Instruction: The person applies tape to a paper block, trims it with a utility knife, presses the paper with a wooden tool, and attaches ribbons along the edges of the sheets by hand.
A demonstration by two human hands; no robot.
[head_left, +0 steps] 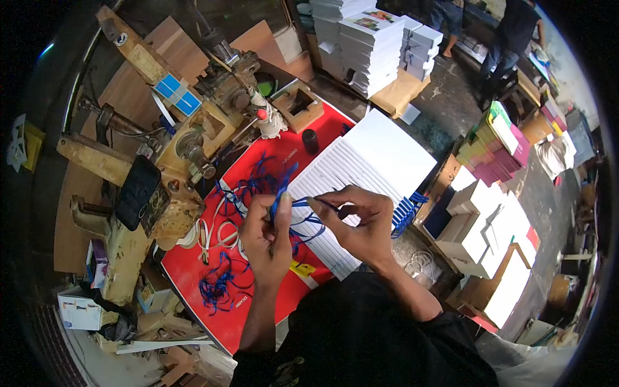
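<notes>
Left-hand fingers (284, 213) pinch blue ribbons (300, 202) firmly; the right hand (362, 222) has thumb and forefinger nearly together on the strands stretched between. The ribbons hang over white paper stacks (335, 171) on the red-covered table (182, 263). Trailing strands could snag or knot, I judge, because a loose blue tangle (222, 284) lies near.

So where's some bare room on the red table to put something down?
The red table is bare between the upper blue ribbons and the black cylinder, and below the lower blue tangle, beside the left arm. It's crowded by the left hand, with ribbons and white cord.
</notes>
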